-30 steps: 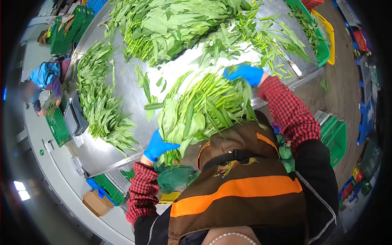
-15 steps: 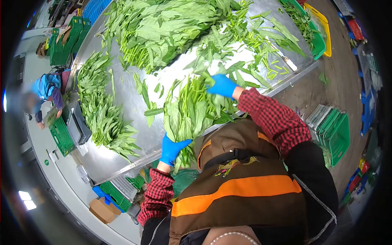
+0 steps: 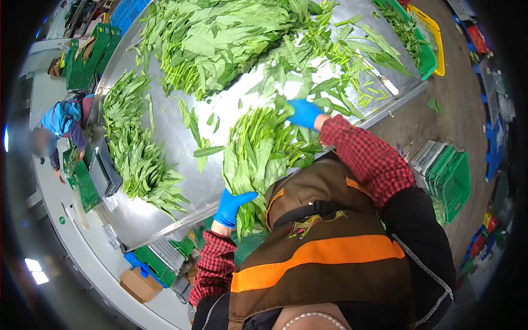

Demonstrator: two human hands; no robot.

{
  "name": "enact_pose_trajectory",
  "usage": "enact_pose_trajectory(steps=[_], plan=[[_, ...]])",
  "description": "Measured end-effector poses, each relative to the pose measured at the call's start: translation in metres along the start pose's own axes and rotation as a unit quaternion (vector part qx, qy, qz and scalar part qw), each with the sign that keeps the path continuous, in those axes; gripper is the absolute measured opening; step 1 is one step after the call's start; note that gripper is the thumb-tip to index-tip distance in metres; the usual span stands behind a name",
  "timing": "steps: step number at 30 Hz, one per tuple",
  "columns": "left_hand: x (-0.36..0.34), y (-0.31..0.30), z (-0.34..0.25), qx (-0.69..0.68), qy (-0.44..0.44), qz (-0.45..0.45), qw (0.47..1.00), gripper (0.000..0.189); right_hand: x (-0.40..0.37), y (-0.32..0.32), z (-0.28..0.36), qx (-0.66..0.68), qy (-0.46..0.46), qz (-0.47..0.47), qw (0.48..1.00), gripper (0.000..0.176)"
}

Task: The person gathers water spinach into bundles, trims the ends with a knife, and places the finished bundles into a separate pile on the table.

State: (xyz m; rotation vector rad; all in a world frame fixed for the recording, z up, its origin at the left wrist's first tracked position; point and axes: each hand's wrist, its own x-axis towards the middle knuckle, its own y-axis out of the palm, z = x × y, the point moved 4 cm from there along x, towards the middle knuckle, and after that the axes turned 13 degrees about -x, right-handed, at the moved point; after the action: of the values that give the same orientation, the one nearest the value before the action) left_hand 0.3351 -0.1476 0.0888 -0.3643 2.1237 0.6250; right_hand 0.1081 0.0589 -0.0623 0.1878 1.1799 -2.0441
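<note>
A bunch of water spinach [image 3: 256, 146] lies at the near edge of the metal table, its cut stems pointing away and its leaf tips hanging over the edge. My left hand [image 3: 234, 206], in a blue glove, is wrapped around the leafy lower end. At the stem end, my right hand [image 3: 306, 114], also gloved, is closed with a green leaf [image 3: 283, 106] at its fingertips. Loose leaves and short cut stem pieces [image 3: 364, 100] are scattered beyond it. A knife [image 3: 389, 85] with a pale handle rests near the right edge.
A large heap of greens [image 3: 220, 41] covers the far part of the metal table [image 3: 173, 135]. Bundles [image 3: 137, 146] line its left side. A green crate [image 3: 426, 60] of leaves stands at the right corner, stacked crates [image 3: 454, 184] below. Another person [image 3: 65, 118] works at left.
My right hand has shifted slightly right, away from the stems, with the leaf. The bunch has turned a little and its stems spread, while my left hand stays around its lower end.
</note>
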Motion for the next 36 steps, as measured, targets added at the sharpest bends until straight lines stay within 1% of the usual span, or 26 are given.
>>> enact_pose_trajectory(steps=[1,2,3,4,5,7,9,11,13,16,19,20,21,22,23,25,26,27,28,29,31,32,33,34,35,36], plan=[[-0.002,-0.006,0.002,0.000,-0.001,-0.004,1.000,0.066,0.004,-0.004,-0.017,-0.023,0.026,-0.061,0.998,0.060],[-0.002,-0.015,0.007,-0.032,-0.020,-0.007,0.999,0.065,0.013,-0.004,-0.040,-0.045,0.014,-0.145,0.988,0.058],[0.000,-0.023,0.013,-0.065,-0.039,-0.009,0.997,0.063,0.004,-0.031,-0.043,-0.076,0.078,-0.125,0.986,0.057],[0.002,-0.026,0.017,-0.071,-0.032,0.000,0.997,0.061,0.004,-0.040,-0.061,-0.011,0.106,-0.173,0.979,0.050],[0.003,-0.025,0.018,-0.072,-0.031,0.000,0.997,0.061,0.009,-0.045,-0.079,0.047,0.086,-0.136,0.986,0.045],[0.000,-0.022,0.024,-0.097,-0.031,-0.035,0.994,0.055,-0.009,-0.052,-0.074,0.229,0.071,-0.009,0.971,0.045],[-0.001,-0.013,0.026,-0.127,-0.061,-0.037,0.989,0.050,-0.035,-0.044,-0.042,0.307,-0.018,0.059,0.950,0.049],[0.000,-0.006,0.028,-0.157,-0.081,-0.037,0.984,0.045,-0.065,-0.046,0.014,0.057,-0.021,0.096,0.994,0.055],[0.001,0.001,0.027,-0.173,-0.078,-0.028,0.981,0.042,-0.067,-0.005,0.034,-0.104,0.020,0.007,0.994,0.054],[-0.006,0.000,0.024,-0.205,-0.124,-0.049,0.970,0.039,-0.042,0.013,0.017,-0.084,0.064,-0.005,0.994,0.053],[-0.016,-0.009,0.019,-0.252,-0.130,-0.047,0.958,0.040,-0.022,-0.008,-0.035,-0.075,0.077,-0.161,0.981,0.052],[-0.020,-0.010,0.018,-0.252,-0.112,-0.036,0.961,0.042,-0.011,-0.024,-0.063,-0.029,0.076,-0.190,0.978,0.054],[-0.026,-0.014,0.018,-0.263,-0.125,-0.029,0.956,0.045,-0.006,-0.050,-0.083,-0.073,0.142,-0.167,0.973,0.054],[-0.030,-0.019,0.018,-0.261,-0.119,-0.024,0.958,0.046,-0.003,-0.084,-0.093,-0.096,0.129,-0.142,0.977,0.056],[-0.032,-0.026,0.020,-0.259,-0.114,-0.019,0.959,0.046,0.005,-0.100,-0.125,-0.101,0.179,-0.267,0.941,0.061],[-0.033,-0.039,0.023,-0.254,-0.118,-0.015,0.960,0.047,-0.004,-0.162,-0.131,-0.056,0.226,-0.290,0.928,0.068],[-0.032,-0.040,0.024,-0.249,-0.122,-0.009,0.961,0.048,-0.008,-0.181,-0.129,-0.058,0.224,-0.291,0.928,0.068],[-0.032,-0.038,0.023,-0.250,-0.120,-0.006,0.961,0.048,-0.009,-0.193,-0.128,-0.173,0.247,-0.208,0.930,0.072],[-0.032,-0.033,0.017,-0.201,-0.075,0.010,0.977,0.049,-0.011,-0.206,-0.125,-0.286,0.264,-0.123,0.913,0.075],[-0.030,-0.030,0.011,-0.151,-0.028,0.026,0.988,0.050,-0.022,-0.224,-0.099,-0.288,0.263,-0.127,0.912,0.075],[-0.021,-0.038,0.008,-0.125,-0.022,0.039,0.991,0.055,-0.055,-0.232,-0.032,-0.399,0.264,-0.053,0.877,0.087],[-0.018,-0.042,0.005,-0.021,-0.011,0.029,0.999,0.058,-0.059,-0.224,-0.023,-0.408,0.212,-0.123,0.879,0.074],[-0.015,-0.044,0.002,0.084,0.001,0.018,0.996,0.061,-0.056,-0.212,-0.017,-0.357,0.147,-0.173,0.906,0.066],[-0.014,-0.039,-0.002,0.085,0.034,0.020,0.996,0.064,-0.056,-0.203,-0.006,-0.302,0.080,-0.222,0.924,0.060],[-0.010,-0.041,0.000,0.086,0.035,0.022,0.995,0.064,-0.056,-0.187,0.004,-0.178,0.035,-0.201,0.963,0.054],[-0.005,-0.044,0.001,0.119,0.077,0.039,0.989,0.065,-0.056,-0.173,0.024,-0.050,-0.011,-0.178,0.983,0.049]])
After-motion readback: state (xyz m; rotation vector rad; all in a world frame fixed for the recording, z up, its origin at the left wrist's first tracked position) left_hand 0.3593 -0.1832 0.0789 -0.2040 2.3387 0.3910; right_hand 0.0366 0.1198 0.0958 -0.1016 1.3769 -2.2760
